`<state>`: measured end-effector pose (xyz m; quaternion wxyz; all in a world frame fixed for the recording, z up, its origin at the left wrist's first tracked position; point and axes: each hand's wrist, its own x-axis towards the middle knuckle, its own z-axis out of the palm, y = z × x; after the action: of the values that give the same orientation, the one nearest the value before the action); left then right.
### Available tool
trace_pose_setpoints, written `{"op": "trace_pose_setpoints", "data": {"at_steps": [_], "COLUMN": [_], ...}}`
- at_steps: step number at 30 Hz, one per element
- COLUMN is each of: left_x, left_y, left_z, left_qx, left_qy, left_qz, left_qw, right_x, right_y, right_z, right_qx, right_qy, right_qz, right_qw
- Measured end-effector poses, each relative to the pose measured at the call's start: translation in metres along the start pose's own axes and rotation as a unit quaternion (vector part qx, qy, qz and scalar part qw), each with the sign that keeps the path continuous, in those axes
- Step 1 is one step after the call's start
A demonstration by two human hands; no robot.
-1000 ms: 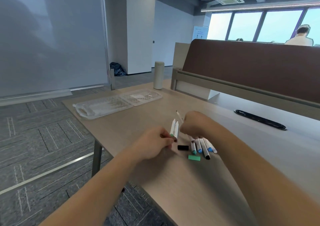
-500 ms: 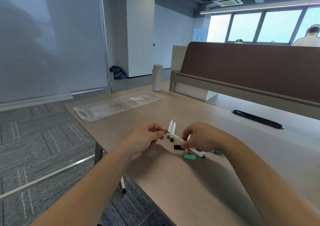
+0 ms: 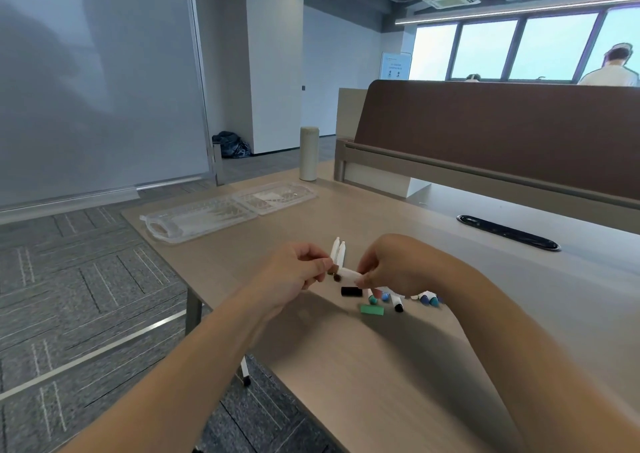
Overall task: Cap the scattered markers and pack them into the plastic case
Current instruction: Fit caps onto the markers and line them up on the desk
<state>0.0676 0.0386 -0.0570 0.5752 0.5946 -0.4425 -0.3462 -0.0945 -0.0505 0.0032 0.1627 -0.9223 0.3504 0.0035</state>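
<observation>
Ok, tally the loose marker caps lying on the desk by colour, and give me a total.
Black cylindrical plastic cap: 1
Green cylindrical plastic cap: 1
Total: 2

From your left hand [image 3: 294, 272] to the open clear plastic case [image 3: 207, 220] at the far left runs an unobstructed stretch of pale wooden worktop [image 3: 270, 244]. Two white markers [image 3: 338, 253] lie just beyond your hands. Near your right hand [image 3: 391, 265], a black cap [image 3: 350, 291], a green cap [image 3: 371, 309] and a cluster of colour-tipped markers [image 3: 398, 302] crowd the surface. A cream cylindrical bottle [image 3: 309, 153] stands beyond the case; a brown partition [image 3: 485, 133] walls off the far right.
</observation>
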Motion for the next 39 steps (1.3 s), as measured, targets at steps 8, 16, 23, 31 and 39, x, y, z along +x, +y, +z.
{"op": "trace_pose_setpoints", "data": {"at_steps": [8, 16, 23, 31, 39], "left_x": [-0.001, 0.002, 0.013, 0.014, 0.015], "left_y": [0.004, 0.007, 0.002, 0.001, -0.003], "left_z": [0.008, 0.017, 0.004, 0.003, 0.001], "left_qx": [0.003, -0.018, 0.056, 0.101, 0.111], "left_qy": [0.009, 0.033, 0.088, 0.082, 0.070], "left_qz": [0.041, 0.027, 0.011, 0.014, 0.000], "left_qw": [0.999, 0.999, 0.995, 0.991, 0.991], "right_x": [-0.007, -0.009, 0.011, 0.059, 0.074], "right_y": [0.004, 0.011, 0.022, 0.004, 0.003], "right_z": [-0.010, -0.004, -0.005, 0.012, 0.016], "right_qx": [0.022, 0.132, 0.220, 0.071, -0.028], "right_qy": [0.001, -0.013, 0.096, 0.083, 0.061], "right_qz": [-0.051, -0.033, 0.100, 0.165, 0.199], "right_qw": [0.998, 0.991, 0.966, 0.980, 0.978]}}
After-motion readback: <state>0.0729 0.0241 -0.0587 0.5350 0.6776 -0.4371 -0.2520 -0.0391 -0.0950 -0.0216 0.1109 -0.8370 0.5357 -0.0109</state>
